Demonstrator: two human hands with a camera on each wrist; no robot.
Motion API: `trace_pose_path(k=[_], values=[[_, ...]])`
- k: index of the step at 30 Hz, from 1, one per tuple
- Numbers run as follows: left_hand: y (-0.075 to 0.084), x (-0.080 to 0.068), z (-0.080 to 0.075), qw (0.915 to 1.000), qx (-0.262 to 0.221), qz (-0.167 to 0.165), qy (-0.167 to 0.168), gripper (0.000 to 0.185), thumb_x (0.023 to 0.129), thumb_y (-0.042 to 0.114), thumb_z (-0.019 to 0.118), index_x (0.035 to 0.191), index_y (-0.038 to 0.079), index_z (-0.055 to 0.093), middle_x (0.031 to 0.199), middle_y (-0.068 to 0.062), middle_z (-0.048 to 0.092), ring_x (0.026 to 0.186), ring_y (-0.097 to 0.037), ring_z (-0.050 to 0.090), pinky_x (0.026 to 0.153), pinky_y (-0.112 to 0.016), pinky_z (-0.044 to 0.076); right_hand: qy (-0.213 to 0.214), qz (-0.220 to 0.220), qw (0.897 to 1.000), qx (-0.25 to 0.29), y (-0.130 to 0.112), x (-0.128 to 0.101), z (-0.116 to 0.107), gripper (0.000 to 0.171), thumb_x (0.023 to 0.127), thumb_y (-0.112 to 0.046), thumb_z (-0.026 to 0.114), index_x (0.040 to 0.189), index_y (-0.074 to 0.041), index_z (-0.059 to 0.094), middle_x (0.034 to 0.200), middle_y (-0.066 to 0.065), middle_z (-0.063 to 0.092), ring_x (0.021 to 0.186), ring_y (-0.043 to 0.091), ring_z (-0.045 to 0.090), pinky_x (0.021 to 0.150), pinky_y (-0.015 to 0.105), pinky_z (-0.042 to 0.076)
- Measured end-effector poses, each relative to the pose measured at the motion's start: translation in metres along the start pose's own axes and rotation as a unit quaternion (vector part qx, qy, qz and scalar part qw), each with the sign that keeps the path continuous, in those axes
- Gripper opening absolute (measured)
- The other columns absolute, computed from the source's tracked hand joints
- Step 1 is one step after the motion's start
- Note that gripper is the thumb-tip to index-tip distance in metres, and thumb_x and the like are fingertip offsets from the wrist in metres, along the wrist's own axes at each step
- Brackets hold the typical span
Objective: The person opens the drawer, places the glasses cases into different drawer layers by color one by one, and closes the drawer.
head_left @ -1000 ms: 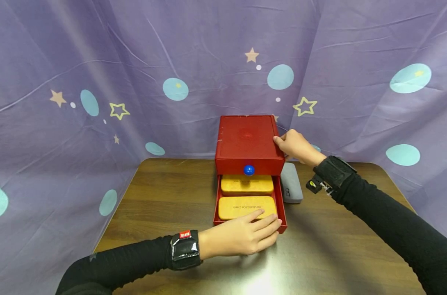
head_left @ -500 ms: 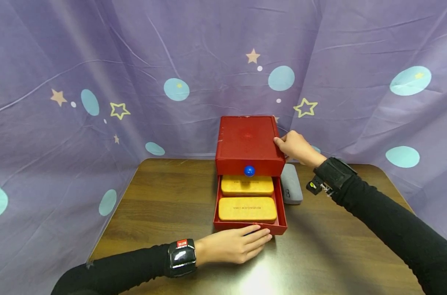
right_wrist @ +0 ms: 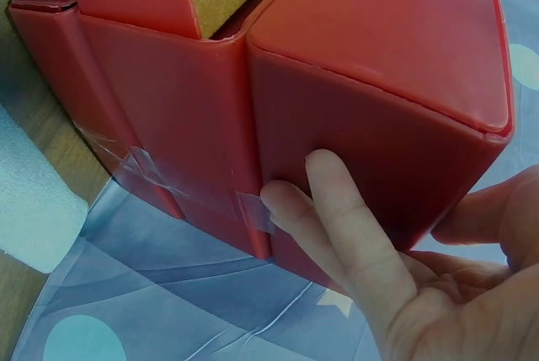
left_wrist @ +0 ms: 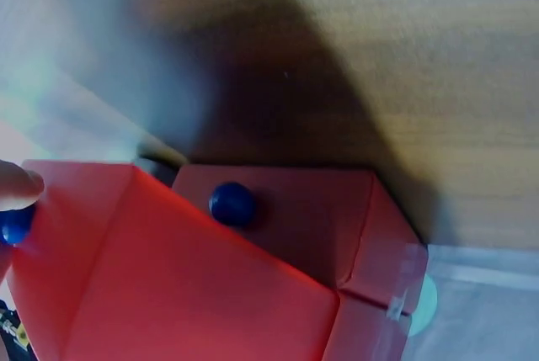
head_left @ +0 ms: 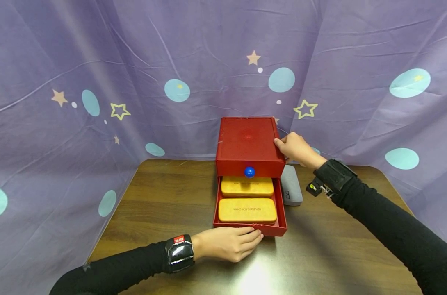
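While the right hand (head_left: 296,148) keeps a curled grip on the red box's (head_left: 247,143) right side, the left hand (head_left: 229,244) rests with relaxed fingers against its open lower drawer (head_left: 267,228), which holds two yellow cases (head_left: 247,209). Right of the box, a grey case (head_left: 292,189) lies on the tabletop (head_left: 164,196).

Small upside-down print is seen on the front yellow case (head_left: 247,209) (too small to be read). A glasses icon is stamped on the grey case (head_left: 292,190).
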State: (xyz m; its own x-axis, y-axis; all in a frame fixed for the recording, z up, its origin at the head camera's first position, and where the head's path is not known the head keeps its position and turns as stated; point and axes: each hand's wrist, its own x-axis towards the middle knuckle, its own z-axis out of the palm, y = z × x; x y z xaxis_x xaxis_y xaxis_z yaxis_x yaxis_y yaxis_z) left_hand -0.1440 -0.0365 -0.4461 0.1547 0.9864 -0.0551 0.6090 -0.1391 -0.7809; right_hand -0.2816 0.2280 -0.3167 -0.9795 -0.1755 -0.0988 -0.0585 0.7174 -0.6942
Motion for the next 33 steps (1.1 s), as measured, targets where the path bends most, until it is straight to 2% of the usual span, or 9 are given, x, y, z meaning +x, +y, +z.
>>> trace_pose_path(k=[7,11,17,21,26,33], values=[[-0.004,-0.002,-0.001,0.9998,-0.004,-0.009,0.018,0.041,0.106,0.027,0.036,0.128,0.017,0.069,0.133,-0.002,0.068,0.125,-0.018,0.062,0.112,-0.032,0.047,0.001,0.001,1.0,0.002,0.001,0.002,0.001,0.049,0.11,-0.024,0.043,0.113,0.018,0.067,0.097,0.03,0.072,0.079,0.025,0.074,0.063,0.035,0.063],[-0.005,-0.001,-0.001,0.9998,-0.007,-0.005,0.017,0.04,0.106,0.026,0.037,0.127,0.016,0.07,0.131,-0.003,0.069,0.124,-0.018,0.063,0.111,-0.032,0.048,0.0,0.001,1.0,0.003,0.001,0.002,0.0,0.049,0.11,-0.025,0.043,0.112,0.017,0.068,0.097,0.029,0.072,0.079,0.023,0.073,0.063,0.035,0.063],[-0.008,-0.001,-0.005,0.9993,-0.017,-0.025,0.023,0.037,0.106,0.024,0.04,0.124,0.018,0.071,0.129,-0.001,0.069,0.123,-0.017,0.063,0.111,-0.031,0.048,-0.002,0.001,1.0,0.009,0.001,0.001,0.0,0.05,0.11,-0.025,0.043,0.111,0.018,0.068,0.096,0.029,0.072,0.076,0.021,0.073,0.064,0.036,0.063],[-0.01,-0.001,-0.006,0.9986,-0.028,-0.036,0.027,0.035,0.106,0.023,0.041,0.123,0.019,0.072,0.129,0.0,0.069,0.123,-0.017,0.062,0.112,-0.031,0.047,-0.002,0.002,1.0,0.01,0.001,0.001,0.0,0.049,0.11,-0.024,0.043,0.113,0.018,0.067,0.097,0.03,0.072,0.078,0.024,0.074,0.065,0.037,0.063],[-0.015,0.0,-0.007,0.9987,-0.022,-0.035,0.031,0.035,0.106,0.02,0.042,0.123,0.017,0.071,0.128,0.0,0.069,0.122,-0.017,0.063,0.111,-0.031,0.048,-0.003,-0.003,1.0,0.008,0.002,0.001,-0.001,0.048,0.11,-0.024,0.043,0.113,0.018,0.068,0.094,0.028,0.073,0.075,0.021,0.073,0.065,0.036,0.063],[-0.023,0.0,-0.008,0.9981,-0.023,-0.054,0.017,0.033,0.107,0.016,0.043,0.126,0.017,0.07,0.129,0.002,0.069,0.123,-0.014,0.063,0.112,-0.028,0.046,-0.002,-0.011,1.0,0.004,0.003,0.001,-0.001,0.049,0.11,-0.025,0.044,0.111,0.018,0.068,0.091,0.026,0.073,0.071,0.017,0.071,0.064,0.035,0.063]])
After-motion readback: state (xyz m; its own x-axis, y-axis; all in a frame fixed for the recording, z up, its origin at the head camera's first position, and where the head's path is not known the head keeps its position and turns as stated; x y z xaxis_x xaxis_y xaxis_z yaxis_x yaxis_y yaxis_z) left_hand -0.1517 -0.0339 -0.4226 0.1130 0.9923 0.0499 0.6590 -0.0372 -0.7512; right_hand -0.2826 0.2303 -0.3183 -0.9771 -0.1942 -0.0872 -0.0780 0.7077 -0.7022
